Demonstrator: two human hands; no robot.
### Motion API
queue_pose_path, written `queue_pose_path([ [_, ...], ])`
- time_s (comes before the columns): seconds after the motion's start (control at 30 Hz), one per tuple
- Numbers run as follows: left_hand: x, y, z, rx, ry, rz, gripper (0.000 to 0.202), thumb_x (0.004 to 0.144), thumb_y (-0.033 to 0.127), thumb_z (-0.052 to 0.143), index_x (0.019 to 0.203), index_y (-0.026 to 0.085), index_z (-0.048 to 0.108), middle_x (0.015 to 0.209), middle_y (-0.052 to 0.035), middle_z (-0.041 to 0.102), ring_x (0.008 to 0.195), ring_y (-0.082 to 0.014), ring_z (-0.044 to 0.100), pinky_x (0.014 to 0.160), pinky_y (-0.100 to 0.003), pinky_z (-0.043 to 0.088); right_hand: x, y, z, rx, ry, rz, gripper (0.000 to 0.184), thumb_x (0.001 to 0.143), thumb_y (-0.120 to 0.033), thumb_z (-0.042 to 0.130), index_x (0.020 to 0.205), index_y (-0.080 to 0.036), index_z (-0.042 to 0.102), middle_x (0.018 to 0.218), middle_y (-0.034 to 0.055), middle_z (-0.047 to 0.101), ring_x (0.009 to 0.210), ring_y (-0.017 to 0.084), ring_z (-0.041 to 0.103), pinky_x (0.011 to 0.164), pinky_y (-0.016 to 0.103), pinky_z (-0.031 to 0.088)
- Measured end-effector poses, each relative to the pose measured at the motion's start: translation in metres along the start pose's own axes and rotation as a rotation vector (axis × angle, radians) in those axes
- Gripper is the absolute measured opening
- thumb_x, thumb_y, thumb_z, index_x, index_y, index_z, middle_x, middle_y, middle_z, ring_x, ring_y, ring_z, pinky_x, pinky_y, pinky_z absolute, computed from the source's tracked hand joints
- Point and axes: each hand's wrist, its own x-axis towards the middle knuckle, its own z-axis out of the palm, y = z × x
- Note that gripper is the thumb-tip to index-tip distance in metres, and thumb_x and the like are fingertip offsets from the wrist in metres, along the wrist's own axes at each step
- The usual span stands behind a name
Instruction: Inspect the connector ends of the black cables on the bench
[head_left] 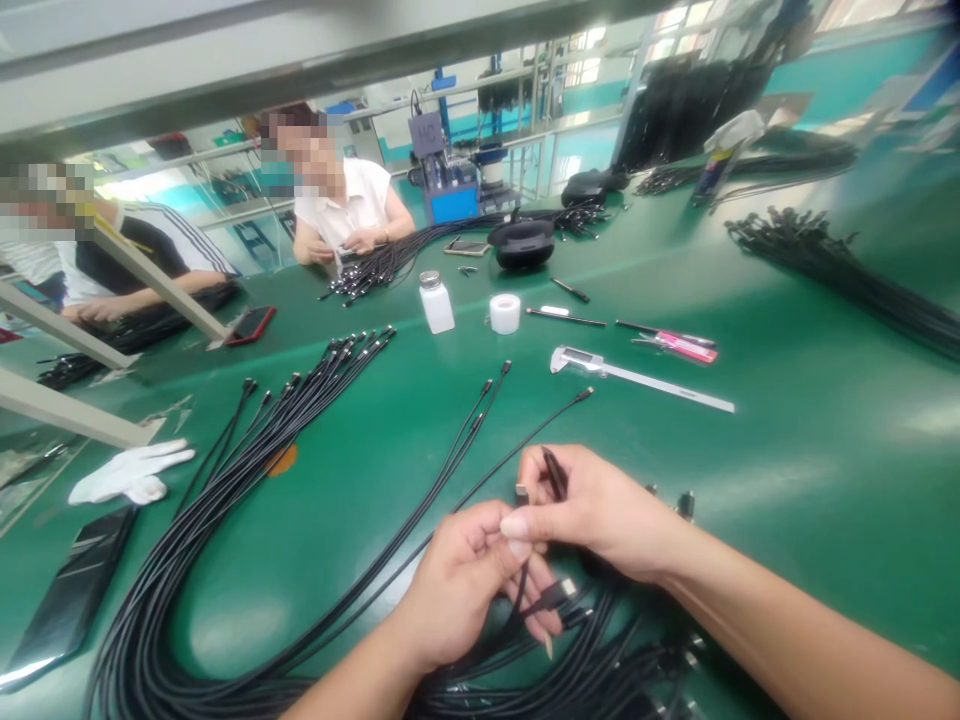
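My left hand point(461, 585) is closed around black USB cables, and one USB plug point(559, 594) sticks out past its fingers. My right hand point(600, 510) meets it, thumb against the left fingertips, at a small cable connector point(522, 494) standing up between them. A short dark pen-like tool point(555, 474) is tucked in the right fingers. Beneath both hands lies a pile of black cables point(600, 640), partly hidden by my arms. A thick bundle of black cables point(161, 570) curves round to the left, its plugs pointing away from me.
On the green table point(300, 560) are a digital caliper point(645, 378), tweezers in pink packaging point(679, 344), a tape roll point(505, 313), a white bottle point(436, 303), a white glove point(131, 472) and a black phone point(71, 590). Two people sit across, handling cables. Another cable bundle point(847, 280) lies right.
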Motion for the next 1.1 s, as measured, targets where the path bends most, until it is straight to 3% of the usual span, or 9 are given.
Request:
queue_pose_path([
  [0.4, 0.0003, -0.0034, -0.0035, -0.145, -0.052, -0.032, 0.023, 0.088, 0.033, 0.059, 0.089, 0.011, 0.053, 0.063, -0.0066, 0.070, 0.050, -0.0189, 0.069, 0.042, -0.023, 0.054, 0.0009, 0.0011, 0.0008, 0.064, -0.016, 0.016, 0.043, 0.059, -0.037, 0.086, 0.069, -0.014, 0.051, 0.054, -0.0058, 0.049, 0.052, 0.004, 0.039, 0.049, 0.017, 0.027],
  [0.7, 0.0005, -0.0021, -0.0019, -0.116, -0.029, -0.023, 0.024, 0.088, 0.033, 0.060, 0.088, 0.010, 0.053, 0.061, -0.0064, 0.069, 0.049, -0.0177, 0.068, 0.041, -0.021, 0.054, -0.0005, 0.0019, 0.0020, 0.096, 0.002, 0.012, 0.042, 0.063, -0.039, 0.084, 0.073, -0.014, 0.053, 0.056, -0.0058, 0.051, 0.052, 0.003, 0.040, 0.050, 0.015, 0.029],
  [0.87, 0.0017, -0.0003, -0.0025, -0.097, -0.018, -0.032, 0.024, 0.087, 0.033, 0.061, 0.087, 0.010, 0.053, 0.060, -0.0052, 0.068, 0.049, -0.0177, 0.069, 0.042, -0.022, 0.054, -0.0003, 0.0009, 0.0057, 0.164, 0.019, 0.003, 0.043, 0.074, -0.047, 0.075, 0.070, -0.014, 0.048, 0.052, -0.0076, 0.044, 0.045, 0.000, 0.030, 0.043, 0.014, 0.022],
  [1.1, 0.0010, 0.0017, -0.0012, -0.113, 0.001, -0.037, 0.025, 0.086, 0.033, 0.062, 0.083, 0.012, 0.049, 0.060, -0.0051, 0.069, 0.049, -0.0166, 0.068, 0.041, -0.021, 0.054, 0.0005, 0.0027, 0.0063, 0.286, 0.042, 0.050, 0.044, 0.067, -0.046, 0.080, 0.072, -0.014, 0.051, 0.051, -0.0081, 0.041, 0.043, 0.000, 0.026, 0.041, 0.015, 0.016],
])
